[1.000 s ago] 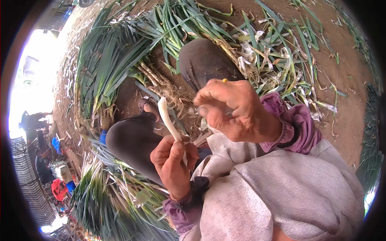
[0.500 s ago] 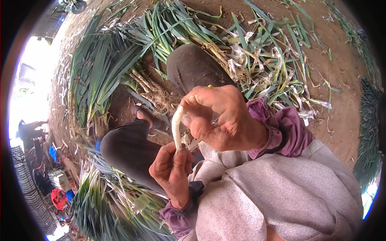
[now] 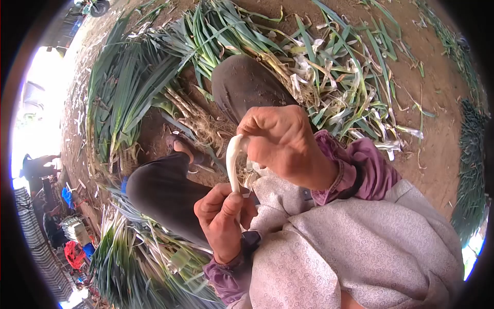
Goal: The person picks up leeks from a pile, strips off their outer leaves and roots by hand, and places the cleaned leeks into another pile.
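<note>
A white, slightly curved stalk stands nearly upright between my two hands. Its lower part is pinched between the thumb and fingers of my left hand. My right hand has its fingers closed at the bent upper end of the stalk, which its fingertips partly cover. Pale shreds hang beside the stalk, just above my left hand. Below both hands, a patterned light cloth covers my lap.
Leafy green stalks lie in a bundle at the upper left, with roots beside it. Another bundle is at the lower left. Loose peelings litter the soil at the upper right. A red bag lies far left.
My right hand has come left and closed at the stalk's upper end, where it was apart from it a second ago. The stalk's top now bends toward the right hand.
</note>
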Demonstrator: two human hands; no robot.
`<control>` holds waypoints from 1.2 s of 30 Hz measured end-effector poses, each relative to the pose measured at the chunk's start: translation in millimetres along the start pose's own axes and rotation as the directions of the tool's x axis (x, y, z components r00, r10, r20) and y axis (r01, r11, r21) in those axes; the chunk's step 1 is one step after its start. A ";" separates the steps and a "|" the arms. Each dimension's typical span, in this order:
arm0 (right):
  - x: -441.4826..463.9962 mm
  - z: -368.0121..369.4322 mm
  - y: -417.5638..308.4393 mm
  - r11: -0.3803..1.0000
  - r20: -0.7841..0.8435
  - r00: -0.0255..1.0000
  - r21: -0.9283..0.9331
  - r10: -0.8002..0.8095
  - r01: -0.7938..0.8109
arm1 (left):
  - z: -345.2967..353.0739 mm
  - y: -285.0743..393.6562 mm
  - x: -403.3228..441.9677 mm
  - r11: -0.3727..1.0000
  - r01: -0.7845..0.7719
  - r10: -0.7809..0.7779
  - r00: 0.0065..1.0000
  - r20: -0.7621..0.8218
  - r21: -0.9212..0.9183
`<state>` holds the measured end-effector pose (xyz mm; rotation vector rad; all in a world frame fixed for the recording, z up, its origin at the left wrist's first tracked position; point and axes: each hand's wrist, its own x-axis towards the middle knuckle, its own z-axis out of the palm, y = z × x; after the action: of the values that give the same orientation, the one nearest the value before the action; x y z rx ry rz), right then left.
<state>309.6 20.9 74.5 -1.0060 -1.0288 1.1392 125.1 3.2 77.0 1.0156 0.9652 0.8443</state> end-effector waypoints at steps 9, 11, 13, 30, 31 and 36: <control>-3.4 1.6 17.4 0.653 0.222 0.879 0.598 0.423 -0.465 | -8.1 -8.7 7.5 0.994 -0.063 0.060 0.997 -0.039 -0.086; -6.0 2.4 28.6 0.673 0.196 0.885 0.586 0.423 -0.452 | -12.7 -10.2 8.9 0.991 -0.080 0.074 0.996 -0.054 -0.111; -5.4 -6.7 32.6 0.689 0.142 0.892 0.587 0.430 -0.425 | -14.0 -6.4 7.7 0.997 -0.032 0.026 0.996 -0.084 -0.076; -6.4 -26.5 6.7 0.969 -0.119 0.973 0.178 0.196 -0.174 | -13.2 -1.4 0.2 0.994 -0.110 0.110 0.994 0.000 -0.027; -0.7 -31.0 15.6 0.973 -0.130 0.977 0.181 0.168 -0.144 | -14.4 -2.2 -1.0 0.993 -0.118 0.118 0.993 -0.001 0.006; 81.0 -66.9 77.8 0.903 -0.056 0.949 0.327 0.311 -0.277 | 2.9 14.5 -12.4 0.949 0.081 -0.014 0.976 -0.217 0.305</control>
<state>367.6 105.3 -6.8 -0.9704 -0.5923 1.4309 121.7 -4.4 94.4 1.1824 1.3328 0.7848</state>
